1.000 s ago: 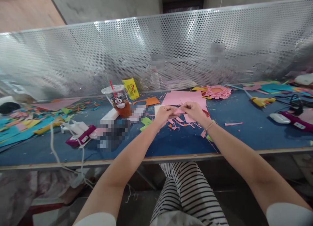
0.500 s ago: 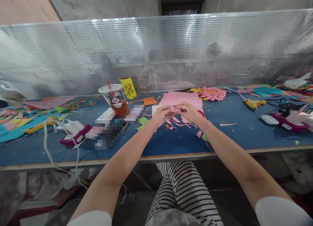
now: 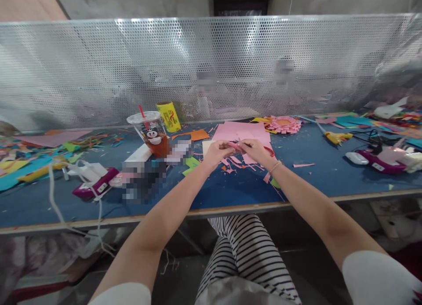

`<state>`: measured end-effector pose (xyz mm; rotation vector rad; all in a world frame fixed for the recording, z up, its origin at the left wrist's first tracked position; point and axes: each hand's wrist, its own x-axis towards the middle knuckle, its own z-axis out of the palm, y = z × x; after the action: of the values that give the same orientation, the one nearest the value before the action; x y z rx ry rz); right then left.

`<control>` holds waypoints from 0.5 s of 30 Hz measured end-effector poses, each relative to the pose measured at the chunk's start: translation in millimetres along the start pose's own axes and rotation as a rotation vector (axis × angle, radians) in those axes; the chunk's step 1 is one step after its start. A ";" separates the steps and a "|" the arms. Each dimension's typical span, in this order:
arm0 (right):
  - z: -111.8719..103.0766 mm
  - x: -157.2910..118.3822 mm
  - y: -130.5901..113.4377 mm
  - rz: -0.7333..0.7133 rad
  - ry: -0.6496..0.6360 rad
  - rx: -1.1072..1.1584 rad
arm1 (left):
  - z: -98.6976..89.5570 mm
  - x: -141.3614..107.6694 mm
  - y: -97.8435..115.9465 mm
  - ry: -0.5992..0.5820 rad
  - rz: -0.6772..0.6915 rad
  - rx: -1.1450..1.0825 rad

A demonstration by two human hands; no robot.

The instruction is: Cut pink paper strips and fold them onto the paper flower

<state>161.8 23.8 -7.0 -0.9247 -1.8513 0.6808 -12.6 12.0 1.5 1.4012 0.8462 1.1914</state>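
Paper piece (image 3: 234,145), pink, perhaps folded | left hand (image 3: 217,152): pinching it | right hand (image 3: 255,150): pinching it

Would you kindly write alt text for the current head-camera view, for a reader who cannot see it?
A person's left hand and right hand hold a small pink paper piece between them above a blue table strewn with paper scraps. A lidded drink cup is to the left; a yellow glue gun lies to the right.

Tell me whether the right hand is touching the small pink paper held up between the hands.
Touching. The head view shows the right hand pinching one end of the small pink paper.
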 end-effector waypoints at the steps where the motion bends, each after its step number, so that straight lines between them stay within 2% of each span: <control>1: 0.7 -0.2 0.1 -0.001 -0.010 -0.008 | 0.4 -0.5 0.8 0.010 0.000 -0.002; 5: 4.3 -2.6 -2.1 -0.046 -0.007 -0.155 | 3.1 -2.7 3.8 -0.006 0.023 0.035; 8: 8.7 -5.5 -5.7 -0.084 0.032 -0.282 | 4.9 -3.6 4.8 -0.014 0.081 0.188; 11: 12.9 -7.1 -8.8 -0.057 0.037 -0.270 | 4.7 -3.7 4.6 -0.023 0.124 0.319; 15: 13.8 -5.6 -10.2 0.000 0.055 -0.216 | 2.2 -3.4 4.3 -0.058 0.109 0.420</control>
<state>147.7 12.5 -7.7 -1.0712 -1.9013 0.4572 -11.9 7.4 5.1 1.8319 1.0299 1.0865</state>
